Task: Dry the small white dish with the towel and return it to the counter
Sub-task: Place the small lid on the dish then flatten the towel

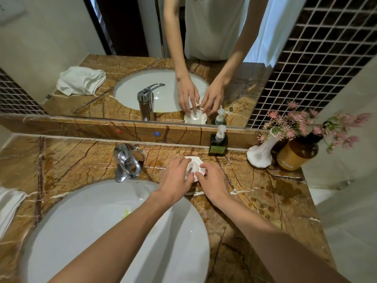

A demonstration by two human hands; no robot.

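Note:
The small white dish [195, 165] sits on the brown marble counter [265, 193], just behind the sink's right rim and in front of the soap bottle. My left hand [177, 178] covers its left side with fingers on the rim. My right hand [212, 180] grips its right edge. Both hands hide much of the dish. The white towel [8, 205] lies crumpled on the counter at the far left edge, away from both hands; the mirror shows it too.
A white sink basin [102, 231] fills the lower middle, with a chrome faucet [126, 162] behind it. A dark green soap pump bottle [218, 142] stands by the mirror. At the right stand a white vase [260, 155] with pink flowers and a brown jar [295, 155].

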